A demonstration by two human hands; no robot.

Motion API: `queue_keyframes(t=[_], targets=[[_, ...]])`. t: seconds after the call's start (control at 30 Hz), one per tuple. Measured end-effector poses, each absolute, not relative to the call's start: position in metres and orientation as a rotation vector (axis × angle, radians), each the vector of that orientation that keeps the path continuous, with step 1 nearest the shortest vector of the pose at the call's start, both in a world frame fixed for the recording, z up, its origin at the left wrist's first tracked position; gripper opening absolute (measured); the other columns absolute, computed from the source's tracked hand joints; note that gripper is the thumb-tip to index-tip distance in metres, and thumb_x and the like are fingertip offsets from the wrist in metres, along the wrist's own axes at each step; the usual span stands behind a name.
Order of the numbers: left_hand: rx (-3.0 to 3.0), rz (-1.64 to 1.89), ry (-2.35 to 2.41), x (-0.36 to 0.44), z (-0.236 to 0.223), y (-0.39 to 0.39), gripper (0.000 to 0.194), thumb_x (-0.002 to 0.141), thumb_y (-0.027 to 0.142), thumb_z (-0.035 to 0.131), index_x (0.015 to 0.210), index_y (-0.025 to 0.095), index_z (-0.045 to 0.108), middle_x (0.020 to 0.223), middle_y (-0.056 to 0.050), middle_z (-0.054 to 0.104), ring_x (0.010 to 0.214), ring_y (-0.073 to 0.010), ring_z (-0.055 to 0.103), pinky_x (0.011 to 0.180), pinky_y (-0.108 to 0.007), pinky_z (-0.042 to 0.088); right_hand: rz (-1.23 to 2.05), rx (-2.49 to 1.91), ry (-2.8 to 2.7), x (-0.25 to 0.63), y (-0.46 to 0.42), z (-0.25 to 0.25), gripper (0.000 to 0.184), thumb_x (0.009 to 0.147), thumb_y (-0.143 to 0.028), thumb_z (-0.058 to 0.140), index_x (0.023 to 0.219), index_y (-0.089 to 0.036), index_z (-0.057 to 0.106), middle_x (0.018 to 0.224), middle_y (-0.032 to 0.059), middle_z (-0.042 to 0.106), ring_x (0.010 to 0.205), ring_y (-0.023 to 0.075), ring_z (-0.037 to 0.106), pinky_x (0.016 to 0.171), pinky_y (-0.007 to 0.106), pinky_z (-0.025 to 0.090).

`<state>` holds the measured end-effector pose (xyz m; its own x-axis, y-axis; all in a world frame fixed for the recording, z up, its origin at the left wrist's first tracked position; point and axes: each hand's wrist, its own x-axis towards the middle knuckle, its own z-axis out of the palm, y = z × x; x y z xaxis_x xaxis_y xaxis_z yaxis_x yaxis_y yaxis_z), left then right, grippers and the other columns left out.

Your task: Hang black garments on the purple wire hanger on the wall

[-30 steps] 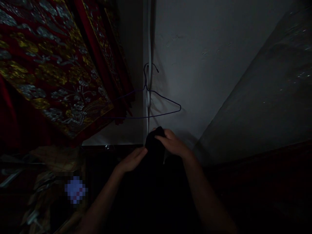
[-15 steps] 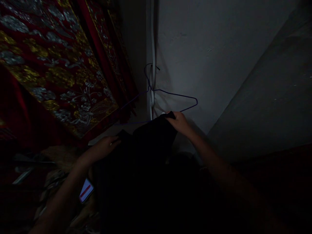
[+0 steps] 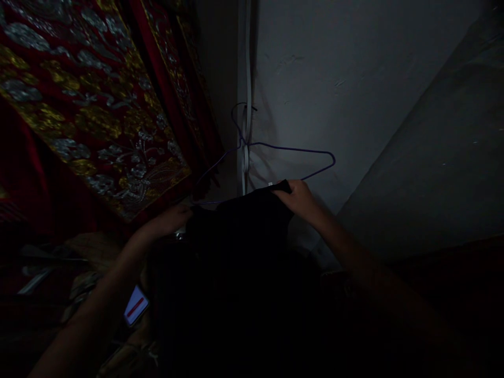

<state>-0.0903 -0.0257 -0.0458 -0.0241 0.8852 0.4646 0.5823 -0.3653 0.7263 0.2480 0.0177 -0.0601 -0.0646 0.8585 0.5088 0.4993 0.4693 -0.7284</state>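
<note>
Black cloth [image 3: 252,220] hung spread between both hands in front of the hanger [image 3: 293,149], covering part of its bottom bar, lower end probably lost in the dark. Right hand [image 3: 301,200] had its top right corner pinched, thumb in front; left hand [image 3: 173,219] was curled closed on the top left corner. Hanger hung at the pale cable [image 3: 248,63] by the wall [image 3: 334,79], red embroidered fabric [image 3: 94,115] to the left, lit phone [image 3: 136,306] lower left.
</note>
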Motion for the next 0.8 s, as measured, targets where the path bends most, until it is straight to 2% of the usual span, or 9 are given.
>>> queue_keyframes(t=[0.27,0.37,0.43,0.47,0.53,0.6,0.67,0.73,0.8], targets=[[2.245,1.265,1.491,-0.087,-0.023,-0.015,0.025,0.089,0.030,0.046,0.095,0.020,0.068,0.086,-0.004,0.068,0.087,-0.0231,0.062,0.085,-0.033,0.049,0.529,-1.166,-1.714,0.240,0.018,-0.067,0.023,0.076,-0.033,0.066,0.059,-0.018,0.066,0.055,-0.0022,0.057,0.055,0.0131,0.050,0.053,0.026,0.034],[2.373,1.416,1.432,-0.074,-0.012,0.001,0.026,0.088,0.023,0.050,0.106,0.019,0.067,0.101,-0.007,0.070,0.096,-0.0243,0.063,0.092,-0.034,0.047,0.636,-1.078,-1.748,0.227,0.004,-0.070,0.020,0.079,-0.032,0.062,0.067,-0.018,0.069,0.062,-0.0004,0.064,0.060,0.0160,0.057,0.058,0.028,0.042],[2.398,1.492,1.405,-0.068,-0.010,0.013,0.034,0.086,0.020,0.053,0.118,0.019,0.064,0.109,-0.008,0.069,0.101,-0.0260,0.064,0.094,-0.036,0.047,0.578,-1.005,-1.777,0.225,-0.006,-0.068,0.016,0.082,-0.026,0.059,0.081,-0.019,0.074,0.078,0.0026,0.073,0.076,0.0204,0.066,0.072,0.033,0.051],[2.408,1.486,1.387,-0.066,-0.010,0.018,0.036,0.086,0.020,0.053,0.120,0.018,0.063,0.111,-0.009,0.070,0.103,-0.0266,0.064,0.095,-0.036,0.047,0.494,-0.983,-1.766,0.228,-0.009,-0.065,0.020,0.082,-0.023,0.059,0.093,-0.020,0.075,0.092,0.0045,0.076,0.088,0.0228,0.069,0.082,0.036,0.053],[2.428,1.416,1.347,-0.067,-0.011,0.024,0.032,0.089,0.021,0.052,0.117,0.019,0.066,0.111,-0.009,0.071,0.105,-0.0272,0.064,0.097,-0.037,0.046,0.253,-0.973,-1.665,0.242,-0.008,-0.059,0.039,0.082,-0.017,0.060,0.119,-0.021,0.071,0.122,0.0083,0.073,0.115,0.0259,0.066,0.099,0.041,0.050],[2.423,1.373,1.315,-0.069,-0.013,0.026,0.026,0.091,0.024,0.051,0.109,0.020,0.070,0.111,-0.009,0.072,0.106,-0.0274,0.064,0.101,-0.038,0.045,0.053,-0.998,-1.513,0.266,0.003,-0.053,0.054,0.080,-0.016,0.064,0.135,-0.019,0.062,0.137,0.0118,0.065,0.126,0.0277,0.060,0.103,0.044,0.049],[2.404,1.389,1.297,-0.071,-0.011,0.024,0.023,0.090,0.025,0.055,0.106,0.020,0.071,0.109,-0.008,0.070,0.105,-0.0274,0.062,0.103,-0.040,0.044,0.032,-1.054,-1.436,0.294,0.020,-0.047,0.054,0.080,-0.018,0.068,0.134,-0.016,0.064,0.129,0.0141,0.069,0.116,0.0285,0.066,0.094,0.044,0.054],[2.404,1.441,1.284,-0.074,-0.009,0.022,0.020,0.089,0.024,0.058,0.103,0.021,0.072,0.107,-0.008,0.067,0.105,-0.0272,0.060,0.104,-0.042,0.043,0.170,-1.102,-1.479,0.321,0.035,-0.042,0.037,0.081,-0.023,0.070,0.117,-0.015,0.074,0.107,0.0121,0.076,0.095,0.0264,0.072,0.080,0.041,0.057],[2.393,1.528,1.295,-0.078,-0.007,0.022,0.017,0.088,0.024,0.060,0.100,0.022,0.072,0.108,-0.008,0.063,0.107,-0.0273,0.058,0.105,-0.042,0.042,0.423,-1.118,-1.575,0.342,0.041,-0.035,0.024,0.079,-0.032,0.076,0.094,-0.014,0.079,0.085,0.0088,0.077,0.077,0.0233,0.072,0.068,0.037,0.057]])
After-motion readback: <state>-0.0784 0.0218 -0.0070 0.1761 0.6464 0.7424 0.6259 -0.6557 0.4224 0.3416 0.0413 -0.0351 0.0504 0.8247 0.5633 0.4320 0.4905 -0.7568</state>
